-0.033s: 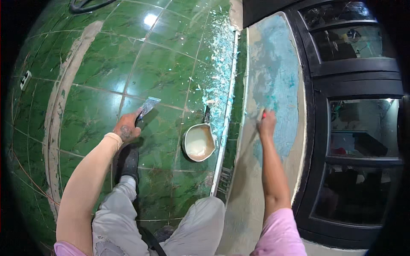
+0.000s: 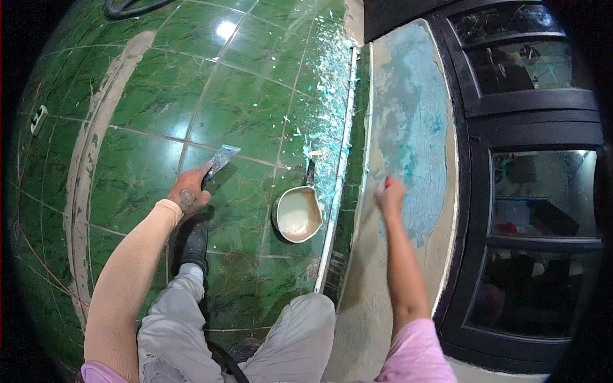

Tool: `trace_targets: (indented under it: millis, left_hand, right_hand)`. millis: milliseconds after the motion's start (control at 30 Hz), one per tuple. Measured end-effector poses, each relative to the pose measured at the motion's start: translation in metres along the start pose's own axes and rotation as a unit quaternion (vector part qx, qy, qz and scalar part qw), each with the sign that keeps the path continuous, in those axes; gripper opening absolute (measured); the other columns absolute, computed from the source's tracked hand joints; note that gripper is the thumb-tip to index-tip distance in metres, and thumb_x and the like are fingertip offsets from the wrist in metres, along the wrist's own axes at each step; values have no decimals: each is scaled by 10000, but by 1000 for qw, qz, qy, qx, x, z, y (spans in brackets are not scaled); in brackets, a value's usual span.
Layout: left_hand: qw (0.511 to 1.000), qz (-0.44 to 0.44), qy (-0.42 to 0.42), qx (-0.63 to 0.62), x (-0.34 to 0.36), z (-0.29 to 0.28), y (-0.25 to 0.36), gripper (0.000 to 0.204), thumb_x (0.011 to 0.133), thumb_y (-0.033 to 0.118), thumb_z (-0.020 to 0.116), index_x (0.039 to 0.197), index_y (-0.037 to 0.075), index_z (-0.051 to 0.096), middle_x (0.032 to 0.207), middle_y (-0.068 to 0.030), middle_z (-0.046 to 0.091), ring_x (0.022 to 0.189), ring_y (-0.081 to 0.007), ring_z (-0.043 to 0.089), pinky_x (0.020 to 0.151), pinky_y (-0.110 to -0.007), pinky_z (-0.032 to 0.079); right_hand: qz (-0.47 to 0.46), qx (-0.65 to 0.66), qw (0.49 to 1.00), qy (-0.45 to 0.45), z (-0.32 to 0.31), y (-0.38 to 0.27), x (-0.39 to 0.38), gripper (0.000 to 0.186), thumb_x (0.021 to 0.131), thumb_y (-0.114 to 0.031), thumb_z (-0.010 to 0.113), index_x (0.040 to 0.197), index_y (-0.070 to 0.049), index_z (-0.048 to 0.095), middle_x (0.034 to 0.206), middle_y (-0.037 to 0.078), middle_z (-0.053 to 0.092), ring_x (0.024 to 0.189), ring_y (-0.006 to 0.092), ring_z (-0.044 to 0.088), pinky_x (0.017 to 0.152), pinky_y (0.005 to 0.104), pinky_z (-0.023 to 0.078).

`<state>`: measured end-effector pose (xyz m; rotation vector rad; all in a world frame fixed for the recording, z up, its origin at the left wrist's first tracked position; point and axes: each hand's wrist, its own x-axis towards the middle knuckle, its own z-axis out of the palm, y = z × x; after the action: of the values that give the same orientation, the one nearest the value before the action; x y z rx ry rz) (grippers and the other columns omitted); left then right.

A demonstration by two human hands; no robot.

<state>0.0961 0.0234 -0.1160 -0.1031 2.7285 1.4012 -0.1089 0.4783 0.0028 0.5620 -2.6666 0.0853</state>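
Observation:
My left hand [image 2: 190,187] is closed around a putty knife [image 2: 222,157], its broad blade angled up over the green floor tiles. At the wall on the right, my right hand [image 2: 391,194] grips a small tool with a red handle [image 2: 388,183]; its working end is hidden behind the fingers. That hand is at the left side of a patch of peeling blue paint [image 2: 418,179] on the grey wall [image 2: 364,281]. Between my hands a saucepan [image 2: 278,223] with a dark handle rests on the floor, holding a pale, milky liquid.
White and turquoise paint flakes [image 2: 329,96] lie thickly along the wall's foot, beside a thin white strip [image 2: 345,137]. Dark-framed windows [image 2: 543,191] stand at the right. A socket block [image 2: 39,120] and cable lie at the left, and a dark hose [image 2: 137,11] at the far left.
My right hand with the red-handled tool has moved a little left and nearer to me along the wall. The left hand and putty knife have stayed put.

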Motion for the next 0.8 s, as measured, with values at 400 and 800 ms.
trace_targets:
  millis: [400,800]
  left_hand:
    - [997,-37,-64,25,15,-5,3,718,664,107,538,1353,-1,367,1183,-281,530,1095,-420,498,994,-422,390]
    - [997,-31,-66,33,20,14,-4,716,681,122,550,1361,9,354,1080,-270,556,1035,-420,517,954,-435,408]
  right_hand:
    - [346,336,859,-171,71,-79,-144,155,791,-163,657,769,-11,634,577,92,585,563,133,575,532,317,448]
    - [-59,11,991,-116,-99,16,34,150,781,-104,613,696,3,553,642,214,539,601,356,541,549,409,404]
